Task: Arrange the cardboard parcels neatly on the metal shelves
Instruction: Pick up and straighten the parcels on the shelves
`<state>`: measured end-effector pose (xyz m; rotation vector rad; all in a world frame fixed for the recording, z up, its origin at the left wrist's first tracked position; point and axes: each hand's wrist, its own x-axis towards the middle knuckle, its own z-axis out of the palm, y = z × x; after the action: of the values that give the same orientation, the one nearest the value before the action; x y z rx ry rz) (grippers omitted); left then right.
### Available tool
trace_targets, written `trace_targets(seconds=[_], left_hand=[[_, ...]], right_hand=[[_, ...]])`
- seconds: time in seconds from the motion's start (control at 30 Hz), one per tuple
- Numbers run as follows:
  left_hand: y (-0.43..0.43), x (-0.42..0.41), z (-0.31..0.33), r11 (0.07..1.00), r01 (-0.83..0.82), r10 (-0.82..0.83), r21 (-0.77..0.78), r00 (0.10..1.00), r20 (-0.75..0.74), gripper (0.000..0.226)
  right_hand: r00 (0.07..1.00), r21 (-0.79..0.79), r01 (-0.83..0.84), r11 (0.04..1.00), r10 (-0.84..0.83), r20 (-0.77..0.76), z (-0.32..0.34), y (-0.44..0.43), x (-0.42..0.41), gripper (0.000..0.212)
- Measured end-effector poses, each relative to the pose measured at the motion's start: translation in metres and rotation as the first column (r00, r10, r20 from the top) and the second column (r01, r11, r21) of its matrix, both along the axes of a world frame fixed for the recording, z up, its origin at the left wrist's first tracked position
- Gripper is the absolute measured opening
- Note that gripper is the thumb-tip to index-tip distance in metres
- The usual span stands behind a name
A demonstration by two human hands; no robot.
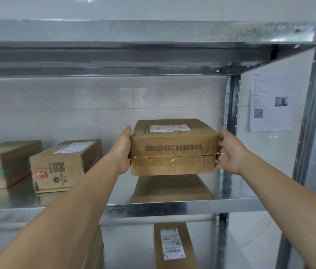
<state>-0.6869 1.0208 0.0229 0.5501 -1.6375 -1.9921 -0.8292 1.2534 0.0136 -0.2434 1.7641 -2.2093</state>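
A taped cardboard parcel (174, 150) with a white label on top sits at the right end of the middle metal shelf (182, 205). My left hand (121, 152) grips its left side and my right hand (228, 152) grips its right side, fingers curled round the edges. Its underside looks level with the shelf surface, which mirrors it; I cannot tell whether it touches. Two more parcels stand on the same shelf to the left: one with a QR code and flower print (64, 166) and one with green markings (5, 164).
The shelf's upright post (230, 113) stands just right of the held parcel. Another shelf (133, 55) runs overhead. On the shelf below lie a long labelled parcel (173, 247) and a stack of parcels (95, 249). A printed sheet (269, 101) hangs on the wall at right.
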Motion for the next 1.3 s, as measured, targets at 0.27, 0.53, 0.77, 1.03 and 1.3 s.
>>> trace_targets(seconds=[0.27, 0.53, 0.77, 1.03, 1.3], left_hand=[[-0.002, 0.005, -0.004, 0.999, -0.045, 0.044, -0.029, 0.998, -0.041, 0.051], [0.007, 0.007, -0.008, 0.996, -0.034, 0.033, -0.08, 0.999, -0.016, 0.061], [0.018, 0.005, -0.007, 0.997, -0.065, 0.062, -0.044, 0.996, -0.064, 0.055], [0.026, 0.001, -0.012, 0.997, -0.027, 0.021, -0.067, 0.997, -0.078, 0.072], [0.028, 0.0, -0.017, 0.997, -0.034, 0.029, -0.066, 0.997, -0.076, 0.071]], right_hand=[[1.0, -0.081, 0.003, 0.997, -0.002, 0.014, 0.001, 0.016, -0.002, 0.053], [0.999, -0.059, -0.04, 0.997, 0.037, -0.037, -0.002, 0.02, -0.003, 0.054], [0.998, -0.088, -0.059, 0.994, 0.056, -0.038, 0.0, 0.022, -0.006, 0.06], [0.997, -0.02, -0.045, 0.999, 0.044, -0.064, -0.001, 0.018, -0.004, 0.073], [0.998, -0.003, -0.022, 1.0, 0.022, -0.064, -0.01, 0.018, -0.007, 0.076]])
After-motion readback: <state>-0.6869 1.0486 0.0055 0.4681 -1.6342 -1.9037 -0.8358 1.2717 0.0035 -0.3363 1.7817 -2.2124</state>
